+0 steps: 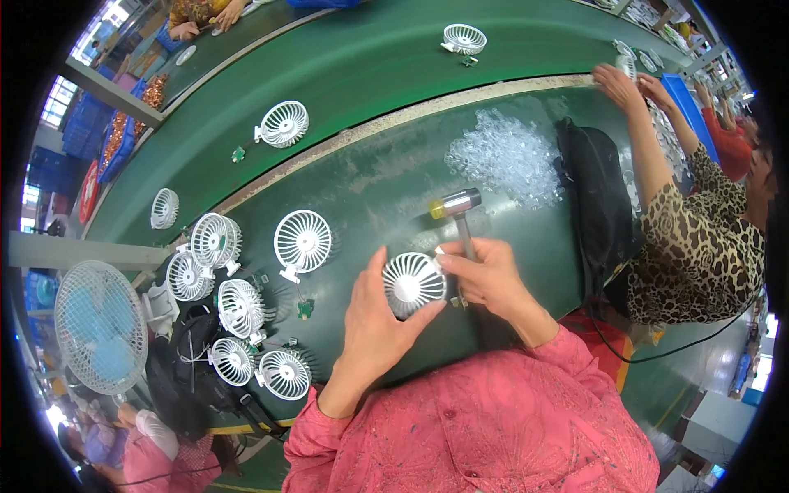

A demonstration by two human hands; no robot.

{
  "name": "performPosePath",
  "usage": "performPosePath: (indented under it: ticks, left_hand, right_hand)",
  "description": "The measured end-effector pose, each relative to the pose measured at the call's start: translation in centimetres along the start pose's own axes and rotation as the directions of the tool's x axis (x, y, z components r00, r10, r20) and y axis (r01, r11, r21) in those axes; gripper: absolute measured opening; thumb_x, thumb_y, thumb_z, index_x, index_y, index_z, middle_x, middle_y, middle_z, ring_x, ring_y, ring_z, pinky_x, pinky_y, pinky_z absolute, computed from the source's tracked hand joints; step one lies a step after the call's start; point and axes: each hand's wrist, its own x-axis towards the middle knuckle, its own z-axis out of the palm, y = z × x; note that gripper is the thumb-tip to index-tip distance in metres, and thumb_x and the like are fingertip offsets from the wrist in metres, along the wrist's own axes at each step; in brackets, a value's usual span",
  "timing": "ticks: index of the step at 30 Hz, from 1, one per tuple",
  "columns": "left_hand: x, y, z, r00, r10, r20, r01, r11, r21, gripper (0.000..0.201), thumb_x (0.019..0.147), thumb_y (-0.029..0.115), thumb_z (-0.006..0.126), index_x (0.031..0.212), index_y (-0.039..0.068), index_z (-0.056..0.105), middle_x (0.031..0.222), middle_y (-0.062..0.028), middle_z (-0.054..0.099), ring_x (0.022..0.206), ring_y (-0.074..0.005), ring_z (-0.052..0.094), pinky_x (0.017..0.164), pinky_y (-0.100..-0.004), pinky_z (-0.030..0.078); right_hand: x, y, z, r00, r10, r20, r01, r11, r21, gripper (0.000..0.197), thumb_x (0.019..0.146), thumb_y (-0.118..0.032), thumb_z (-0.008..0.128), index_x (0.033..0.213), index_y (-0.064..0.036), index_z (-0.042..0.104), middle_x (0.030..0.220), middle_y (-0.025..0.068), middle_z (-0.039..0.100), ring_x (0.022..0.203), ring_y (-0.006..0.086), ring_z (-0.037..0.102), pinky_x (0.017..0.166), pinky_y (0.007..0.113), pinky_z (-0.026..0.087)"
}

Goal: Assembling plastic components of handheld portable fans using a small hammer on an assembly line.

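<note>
In front of me, my left hand (374,316) curves around a small round white fan housing (411,282) with radial slats, its thumb along the lower rim. At the housing's right side, my right hand (493,283) has its thumb and index finger pinched at a small white tab (441,252). A hammer (457,204) with a yellow end and a metal end shows above that hand. Its handle runs down into the right hand's fingers, where its grip is partly hidden. Left of my hands lies another white fan housing (302,241) with a small green circuit board (306,309).
A pile of small clear plastic pieces (505,156) lies beyond my right hand, beside a black bag (600,197). Several fan housings (241,308) cluster at left near a standing fan (100,327). Others ride the green conveyor belt (370,70). A co-worker (699,238) works at right.
</note>
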Motion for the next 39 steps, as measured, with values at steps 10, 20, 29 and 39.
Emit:
performPosePath:
  ticks: [10,20,29,39]
  left_hand:
    - [11.0,1.5,-3.4,0.902,0.364,-0.232,-0.296,0.912,0.283,0.042,0.079,0.005,0.066,0.118,-0.002,0.051,0.104,-0.0215,0.053,0.100,-0.0404,0.052,0.085,-0.0448,0.045]
    - [22.8,-10.1,-5.4,0.974,0.154,-0.165,-0.025,0.800,0.600,0.034,0.082,0.009,0.061,0.113,-0.003,0.055,0.114,-0.0198,0.059,0.104,-0.0392,0.056,0.087,-0.0497,0.048]
    - [18.8,-3.8,-4.1,0.936,0.212,-0.281,-0.093,0.919,0.383,0.021,0.085,0.021,0.062,0.091,0.002,0.070,0.090,-0.0200,0.068,0.085,-0.0383,0.066,0.076,-0.0468,0.051]
    - [3.8,4.4,0.2,0.924,0.346,-0.163,-0.341,0.938,0.058,0.007,0.083,0.008,0.068,0.088,0.003,0.067,0.075,-0.0099,0.065,0.065,-0.0290,0.065,0.055,-0.0378,0.050]
  right_hand:
    - [0.2,-1.8,-0.1,0.953,-0.248,-0.176,0.236,0.968,-0.086,0.016,0.093,-0.010,0.065,0.105,0.0010,0.065,0.054,-0.0074,0.042,0.037,0.0017,0.034,0.035,0.022,0.023]
    - [-0.4,-0.5,-0.9,0.993,-0.067,-0.094,0.055,0.991,-0.124,0.016,0.094,-0.011,0.064,0.097,0.0040,0.064,0.057,-0.0028,0.049,0.037,0.0023,0.034,0.034,0.023,0.023]
    - [-0.2,-0.3,-1.0,0.992,-0.116,-0.050,0.109,0.985,-0.136,0.017,0.095,-0.011,0.061,0.103,0.0034,0.064,0.082,0.0087,0.068,0.036,0.0013,0.034,0.032,0.021,0.024]
    - [-1.0,-2.2,1.1,0.939,-0.336,-0.067,0.297,0.895,-0.334,0.033,0.093,-0.019,0.066,0.119,0.0015,0.062,0.078,0.0036,0.065,0.040,0.0031,0.043,0.034,0.021,0.029]
